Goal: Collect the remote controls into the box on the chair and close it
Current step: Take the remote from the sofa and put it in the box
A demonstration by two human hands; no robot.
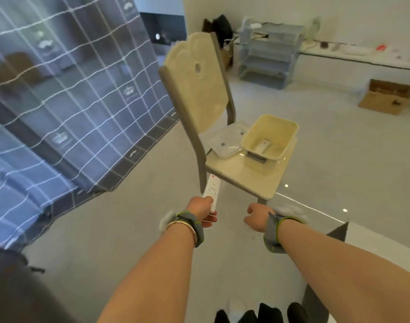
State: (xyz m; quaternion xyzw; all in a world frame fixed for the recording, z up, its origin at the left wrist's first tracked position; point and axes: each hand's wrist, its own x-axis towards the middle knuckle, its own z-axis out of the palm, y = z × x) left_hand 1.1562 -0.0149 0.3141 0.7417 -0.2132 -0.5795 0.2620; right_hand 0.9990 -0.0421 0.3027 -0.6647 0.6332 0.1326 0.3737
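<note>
My left hand (203, 209) grips a white remote control (212, 188) with a red button at its far tip, pointing up toward the chair. My right hand (255, 216) hangs beside it, fingers curled, holding nothing. Ahead stands a cream chair (241, 180) with a tall back. On its seat rests an open cream box (270, 129) holding one white remote (262, 146). The box's clear lid (225, 143) lies flat on the seat to the box's left, against the backrest.
A bed with a grey checked cover (59, 113) fills the left side. A grey tiered rack (267, 52) and a low white shelf (362, 59) line the far wall. A cardboard box (386, 96) lies on the floor at right. Dark shapes (260, 313) show at the bottom edge.
</note>
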